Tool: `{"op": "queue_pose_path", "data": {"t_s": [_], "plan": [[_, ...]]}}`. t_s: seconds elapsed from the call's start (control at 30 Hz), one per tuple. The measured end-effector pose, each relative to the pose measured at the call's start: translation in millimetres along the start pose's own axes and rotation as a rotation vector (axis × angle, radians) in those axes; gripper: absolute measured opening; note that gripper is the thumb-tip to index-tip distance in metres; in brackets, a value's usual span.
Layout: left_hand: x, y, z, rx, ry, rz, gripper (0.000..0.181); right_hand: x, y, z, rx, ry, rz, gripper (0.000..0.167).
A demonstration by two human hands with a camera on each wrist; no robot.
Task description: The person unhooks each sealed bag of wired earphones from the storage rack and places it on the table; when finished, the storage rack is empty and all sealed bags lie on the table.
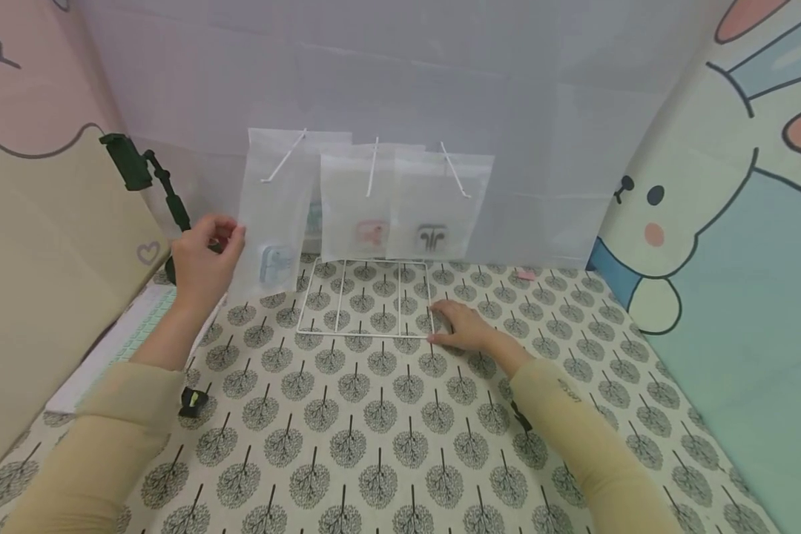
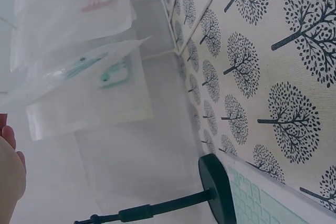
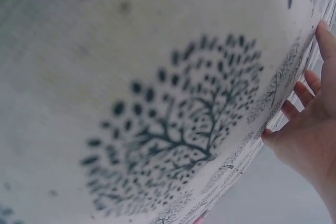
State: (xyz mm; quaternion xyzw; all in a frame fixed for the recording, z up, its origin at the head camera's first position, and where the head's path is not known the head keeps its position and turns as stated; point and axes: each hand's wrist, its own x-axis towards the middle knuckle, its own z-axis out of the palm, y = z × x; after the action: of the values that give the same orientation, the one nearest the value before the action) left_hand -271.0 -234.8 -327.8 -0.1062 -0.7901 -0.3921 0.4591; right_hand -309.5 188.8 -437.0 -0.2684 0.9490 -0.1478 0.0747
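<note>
My left hand [image 1: 207,259] pinches the left edge of a frosted white bag [image 1: 277,215], which holds a pale blue item and hangs from the leftmost hook, its face swung forward. Behind it, another bag [image 2: 89,98] with a teal item shows in the left wrist view. Two more frosted bags hang to the right, one with a pink item [image 1: 371,233], one with black earphones [image 1: 432,237]. My right hand [image 1: 463,325] rests at the right side of the white wire stand base [image 1: 350,334], fingers loosely spread and touching there.
A black phone tripod [image 1: 167,189] stands at the back left beside a white and mint keyboard-like board [image 1: 123,341]. A small black item [image 1: 193,401] lies by my left sleeve, and a pink scrap [image 1: 525,275] at the back right. Printed curtains enclose the table.
</note>
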Motion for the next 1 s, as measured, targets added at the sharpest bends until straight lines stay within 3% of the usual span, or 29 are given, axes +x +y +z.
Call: {"op": "queue_pose_path", "data": {"t_s": [0.2, 0.47, 1.0], "plan": [[-0.3, 8.6, -11.2, -0.012, -0.027, -0.007, 0.016, 0.4, -0.1, -0.3, 0.006, 0.003, -0.001, 0.074], [-6.4, 19.4, -28.6, 0.038, -0.068, 0.0, 0.016, -2.1, -3.6, -1.8, 0.009, -0.002, 0.002, 0.073], [-18.3, 60.6, -66.6, 0.081, -0.085, -0.103, 0.016, -2.7, -3.6, -1.4, 0.01, -0.003, -0.005, 0.073]]}}
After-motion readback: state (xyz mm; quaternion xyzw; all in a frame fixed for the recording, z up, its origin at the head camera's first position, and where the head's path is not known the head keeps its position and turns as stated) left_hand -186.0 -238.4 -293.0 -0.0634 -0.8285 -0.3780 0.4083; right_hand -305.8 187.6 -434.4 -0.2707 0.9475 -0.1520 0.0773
